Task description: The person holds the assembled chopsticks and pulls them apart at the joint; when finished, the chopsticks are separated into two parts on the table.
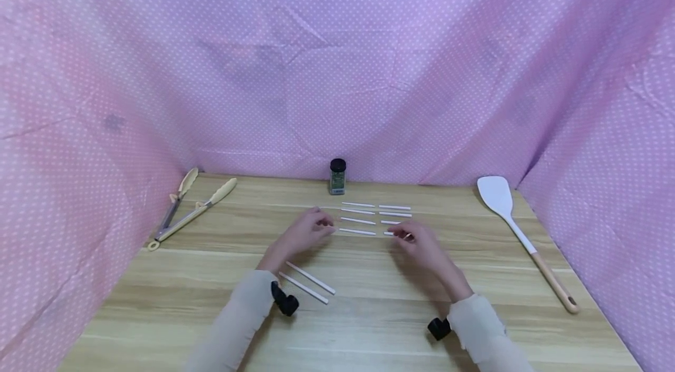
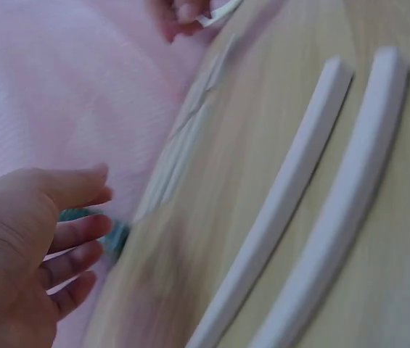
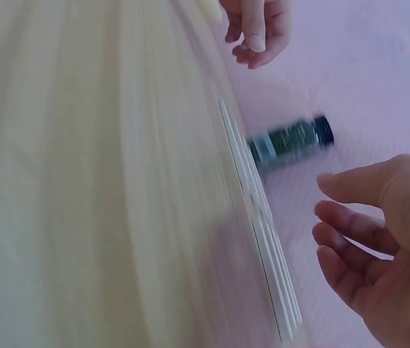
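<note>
White sticks lie on the wooden table in two side-by-side columns, a left column (image 1: 358, 221) and a right column (image 1: 395, 214), several in each. My left hand (image 1: 308, 230) hovers by the outer ends of the left column, fingers relaxed and nothing between them. At the right column's near end is my right hand (image 1: 419, 243), overlapping the nearest sticks in the head view; its loosely bent fingers (image 3: 346, 254) hold nothing in the right wrist view. Two more white sticks (image 2: 350, 181) lie slanted and nearly parallel beside my left forearm.
A spice jar (image 1: 338, 177) with a black lid stands behind the sticks. Spread tongs (image 1: 192, 214) lie at the left. Along the right side lies a white turner (image 1: 519, 231) with a wooden handle. A pink dotted cloth (image 1: 337, 67) hangs around the table's back and sides.
</note>
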The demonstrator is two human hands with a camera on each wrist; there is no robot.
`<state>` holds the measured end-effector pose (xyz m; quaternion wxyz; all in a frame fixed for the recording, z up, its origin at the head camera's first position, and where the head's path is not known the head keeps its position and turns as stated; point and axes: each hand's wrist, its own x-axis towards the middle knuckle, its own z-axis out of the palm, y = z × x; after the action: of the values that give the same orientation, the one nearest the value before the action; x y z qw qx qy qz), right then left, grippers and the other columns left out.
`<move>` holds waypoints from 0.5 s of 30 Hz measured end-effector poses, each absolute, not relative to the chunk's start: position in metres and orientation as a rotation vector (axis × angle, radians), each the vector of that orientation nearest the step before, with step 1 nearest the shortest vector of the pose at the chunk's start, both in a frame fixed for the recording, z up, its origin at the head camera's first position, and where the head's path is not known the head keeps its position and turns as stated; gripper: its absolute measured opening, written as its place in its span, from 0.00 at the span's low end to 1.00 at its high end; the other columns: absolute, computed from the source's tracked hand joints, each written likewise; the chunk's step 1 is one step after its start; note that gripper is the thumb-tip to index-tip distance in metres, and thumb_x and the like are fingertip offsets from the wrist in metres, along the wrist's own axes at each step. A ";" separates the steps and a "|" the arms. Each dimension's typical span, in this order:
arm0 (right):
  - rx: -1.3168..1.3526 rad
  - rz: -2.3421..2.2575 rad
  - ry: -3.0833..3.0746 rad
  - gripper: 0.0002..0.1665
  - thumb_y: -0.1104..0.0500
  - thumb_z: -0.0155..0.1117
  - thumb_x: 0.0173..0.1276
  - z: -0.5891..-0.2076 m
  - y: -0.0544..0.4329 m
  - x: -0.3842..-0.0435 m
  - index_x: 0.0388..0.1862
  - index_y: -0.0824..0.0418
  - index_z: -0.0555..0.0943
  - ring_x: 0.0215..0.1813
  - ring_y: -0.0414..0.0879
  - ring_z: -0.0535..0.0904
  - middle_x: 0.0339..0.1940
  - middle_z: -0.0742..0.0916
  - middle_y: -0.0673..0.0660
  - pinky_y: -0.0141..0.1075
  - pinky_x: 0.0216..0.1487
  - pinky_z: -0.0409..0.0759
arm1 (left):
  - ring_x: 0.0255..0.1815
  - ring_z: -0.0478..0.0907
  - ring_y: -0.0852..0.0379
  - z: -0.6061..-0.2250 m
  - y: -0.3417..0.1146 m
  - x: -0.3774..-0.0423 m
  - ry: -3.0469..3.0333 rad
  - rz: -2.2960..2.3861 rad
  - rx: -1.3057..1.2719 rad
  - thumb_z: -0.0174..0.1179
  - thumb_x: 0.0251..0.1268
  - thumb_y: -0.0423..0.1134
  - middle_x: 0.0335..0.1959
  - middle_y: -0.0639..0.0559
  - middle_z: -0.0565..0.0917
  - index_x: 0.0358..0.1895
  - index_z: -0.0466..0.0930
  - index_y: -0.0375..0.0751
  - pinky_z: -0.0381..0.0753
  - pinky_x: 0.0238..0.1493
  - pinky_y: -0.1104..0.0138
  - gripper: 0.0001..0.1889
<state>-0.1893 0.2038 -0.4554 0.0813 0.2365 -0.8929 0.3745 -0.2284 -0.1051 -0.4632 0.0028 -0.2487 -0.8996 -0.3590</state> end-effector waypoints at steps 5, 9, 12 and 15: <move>0.725 1.252 -2.701 0.15 0.68 0.65 0.62 -0.456 0.178 -0.173 0.49 0.65 0.81 0.39 0.45 0.80 0.38 0.85 0.59 0.32 0.42 0.81 | 0.44 0.76 0.57 -0.460 -0.148 -0.221 -2.837 -1.151 -0.774 0.62 0.64 0.41 0.40 0.53 0.81 0.42 0.82 0.42 0.77 0.49 0.61 0.08; 0.712 1.332 -2.732 0.15 0.64 0.64 0.64 -0.459 0.155 -0.159 0.51 0.65 0.80 0.41 0.43 0.79 0.38 0.84 0.55 0.33 0.44 0.80 | 0.40 0.75 0.59 -0.463 -0.176 -0.211 -2.829 -1.211 -0.789 0.63 0.63 0.39 0.38 0.53 0.81 0.41 0.82 0.40 0.77 0.45 0.64 0.08; 0.740 1.368 -2.737 0.16 0.61 0.64 0.65 -0.462 0.138 -0.150 0.50 0.64 0.80 0.42 0.41 0.78 0.38 0.84 0.52 0.32 0.45 0.80 | 0.37 0.75 0.61 -0.469 -0.190 -0.204 -2.815 -1.216 -0.823 0.64 0.61 0.37 0.35 0.53 0.81 0.39 0.82 0.39 0.77 0.40 0.67 0.07; 0.810 1.392 -2.727 0.16 0.60 0.65 0.65 -0.467 0.122 -0.143 0.49 0.65 0.79 0.40 0.40 0.78 0.37 0.83 0.51 0.31 0.43 0.80 | 0.35 0.75 0.63 -0.474 -0.200 -0.197 -2.822 -1.224 -0.826 0.65 0.60 0.36 0.34 0.52 0.81 0.38 0.82 0.39 0.77 0.38 0.70 0.06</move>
<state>-0.1429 0.1222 -0.4672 -0.0127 0.2556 -0.8610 0.4396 -0.1969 -0.2000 -0.4740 -0.0217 -0.2593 -0.8858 -0.3842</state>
